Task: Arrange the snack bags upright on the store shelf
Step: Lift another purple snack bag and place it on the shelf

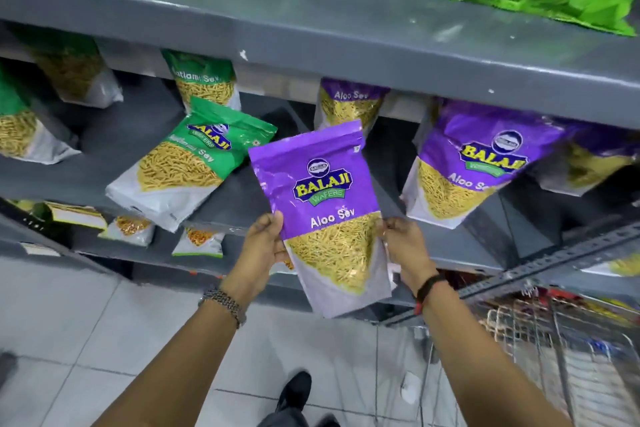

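Both hands, left hand [265, 241] and right hand [403, 246], pinch the purple Aloo Sev bag [320, 215] by its sides; it should be set base-first, squarely, on the shelf [242, 194].

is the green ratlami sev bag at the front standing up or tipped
Tipped: the green Ratlami Sev bag leans sideways, its top toward the right, its white bottom at the shelf edge.

Retail shop aisle: grey metal shelving [311, 55] stocked with branded snack bags [485, 163], tiled floor [86, 315], probably a wire shopping cart [554, 340] near right.
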Demonstrator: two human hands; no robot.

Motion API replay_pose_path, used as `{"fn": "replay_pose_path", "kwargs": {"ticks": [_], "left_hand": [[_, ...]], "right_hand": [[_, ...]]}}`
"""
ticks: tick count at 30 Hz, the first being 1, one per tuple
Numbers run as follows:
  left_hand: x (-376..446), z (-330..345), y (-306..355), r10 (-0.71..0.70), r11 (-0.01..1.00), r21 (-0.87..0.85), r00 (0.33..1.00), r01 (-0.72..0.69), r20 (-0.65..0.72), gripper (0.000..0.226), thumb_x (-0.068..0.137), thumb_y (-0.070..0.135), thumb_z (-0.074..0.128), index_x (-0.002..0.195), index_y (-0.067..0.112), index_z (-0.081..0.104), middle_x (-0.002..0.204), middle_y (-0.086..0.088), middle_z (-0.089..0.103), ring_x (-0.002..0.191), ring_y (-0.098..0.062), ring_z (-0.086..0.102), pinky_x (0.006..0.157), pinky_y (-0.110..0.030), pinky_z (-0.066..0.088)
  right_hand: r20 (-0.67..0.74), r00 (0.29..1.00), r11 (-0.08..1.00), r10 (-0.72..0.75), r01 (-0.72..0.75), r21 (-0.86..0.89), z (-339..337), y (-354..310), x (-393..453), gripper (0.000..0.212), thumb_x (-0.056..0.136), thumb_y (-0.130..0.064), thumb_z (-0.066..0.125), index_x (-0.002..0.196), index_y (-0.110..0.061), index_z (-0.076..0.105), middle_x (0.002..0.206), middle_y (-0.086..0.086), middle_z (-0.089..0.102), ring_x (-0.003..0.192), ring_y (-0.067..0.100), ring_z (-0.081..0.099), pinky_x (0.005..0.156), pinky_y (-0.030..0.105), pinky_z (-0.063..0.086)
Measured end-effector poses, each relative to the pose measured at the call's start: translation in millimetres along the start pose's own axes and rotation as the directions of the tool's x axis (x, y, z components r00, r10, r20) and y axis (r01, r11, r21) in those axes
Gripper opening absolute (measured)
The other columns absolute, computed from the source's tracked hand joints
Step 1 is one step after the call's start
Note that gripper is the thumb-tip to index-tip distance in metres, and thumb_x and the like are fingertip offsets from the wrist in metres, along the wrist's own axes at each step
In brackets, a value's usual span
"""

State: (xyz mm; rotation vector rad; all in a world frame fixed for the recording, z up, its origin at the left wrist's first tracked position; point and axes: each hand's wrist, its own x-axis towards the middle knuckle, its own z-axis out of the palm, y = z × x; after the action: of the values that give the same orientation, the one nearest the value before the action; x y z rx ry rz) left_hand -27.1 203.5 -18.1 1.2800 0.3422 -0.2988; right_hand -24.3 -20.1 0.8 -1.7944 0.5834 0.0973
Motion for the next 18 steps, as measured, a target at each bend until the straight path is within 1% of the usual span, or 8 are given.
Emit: {"fn": "replay_pose_path", "kwargs": {"ticks": [1,3,5,7,10,13,15,18], "left_hand": [[-6,1,3,0.024,0.999,0.027,1.000,-0.024,0.017,0.020,0.093,0.035,0.045,0.097,0.018,0.056,0.072,0.004,0.076,0.059,-0.013,0.069,0.058,-0.029,0.055],[-18,4,10,0.060,0.996,0.069,0.997,-0.064,0.050,0.020,0.093,0.033,0.045,0.085,0.022,0.058,0.072,0.005,0.076,0.058,-0.012,0.069,0.059,-0.029,0.055],[-31,6,18,0.098,0.990,0.094,0.991,-0.106,0.091,0.021,0.094,0.030,0.044,0.082,0.022,0.057,0.071,0.007,0.075,0.057,-0.010,0.068,0.056,-0.026,0.055],[-40,6,24,0.123,0.984,0.112,0.985,-0.137,0.125,0.020,0.095,0.028,0.043,0.084,0.021,0.058,0.071,0.007,0.075,0.057,-0.009,0.068,0.055,-0.025,0.056],[-45,5,29,0.132,0.978,0.141,0.980,-0.153,0.147,0.019,0.094,0.028,0.044,0.086,0.024,0.060,0.075,0.008,0.075,0.061,-0.010,0.069,0.059,-0.028,0.057],[-43,7,31,0.136,0.970,0.180,0.978,-0.165,0.159,0.018,0.094,0.029,0.046,0.084,0.024,0.061,0.076,0.007,0.074,0.064,-0.012,0.069,0.061,-0.030,0.057],[-36,11,34,0.143,0.965,0.199,0.977,-0.173,0.160,0.019,0.094,0.027,0.045,0.082,0.023,0.059,0.074,0.008,0.075,0.064,-0.010,0.069,0.059,-0.028,0.056],[-18,21,50,0.173,0.956,0.214,0.974,-0.203,0.148,0.019,0.095,0.024,0.043,0.082,0.021,0.056,0.077,0.008,0.074,0.064,-0.005,0.069,0.059,-0.022,0.057]], "right_hand": [[0.002,1.000,0.999,0.030,-0.030,0.029,-5,4,-12,0.020,0.087,-0.006,0.052,0.068,-0.008,0.059,0.064,0.002,0.052,0.061,0.008,0.049,0.051,0.016,0.039],[0.016,0.998,0.992,0.061,-0.062,0.105,-14,13,-31,0.028,0.086,-0.004,0.049,0.062,-0.017,0.057,0.060,0.002,0.049,0.058,0.014,0.044,0.050,0.022,0.036],[0.034,0.998,0.989,0.054,-0.058,0.133,-23,17,-48,0.028,0.085,-0.006,0.048,0.061,-0.018,0.057,0.057,-0.001,0.047,0.056,0.014,0.040,0.050,0.023,0.030],[0.044,0.998,0.985,0.033,-0.040,0.169,-31,20,-63,0.027,0.085,-0.006,0.049,0.063,-0.019,0.057,0.057,-0.003,0.051,0.056,0.013,0.042,0.051,0.023,0.031],[0.070,0.998,0.977,-0.006,-0.009,0.215,-37,23,-76,0.025,0.085,-0.005,0.046,0.068,-0.019,0.059,0.075,0.006,0.059,0.072,0.021,0.050,0.065,0.033,0.038],[0.054,0.999,0.979,0.000,-0.011,0.202,-36,25,-76,0.026,0.086,-0.004,0.046,0.068,-0.019,0.058,0.078,0.006,0.060,0.079,0.022,0.053,0.072,0.037,0.041],[0.042,0.999,0.979,-0.012,0.003,0.206,-33,19,-72,0.024,0.089,-0.009,0.049,0.069,-0.020,0.055,0.076,0.004,0.059,0.076,0.017,0.051,0.071,0.035,0.042],[0.028,0.997,0.973,-0.076,0.068,0.220,-28,3,-51,0.025,0.089,-0.008,0.050,0.068,-0.020,0.053,0.068,0.003,0.056,0.067,0.014,0.047,0.068,0.033,0.040]]}}
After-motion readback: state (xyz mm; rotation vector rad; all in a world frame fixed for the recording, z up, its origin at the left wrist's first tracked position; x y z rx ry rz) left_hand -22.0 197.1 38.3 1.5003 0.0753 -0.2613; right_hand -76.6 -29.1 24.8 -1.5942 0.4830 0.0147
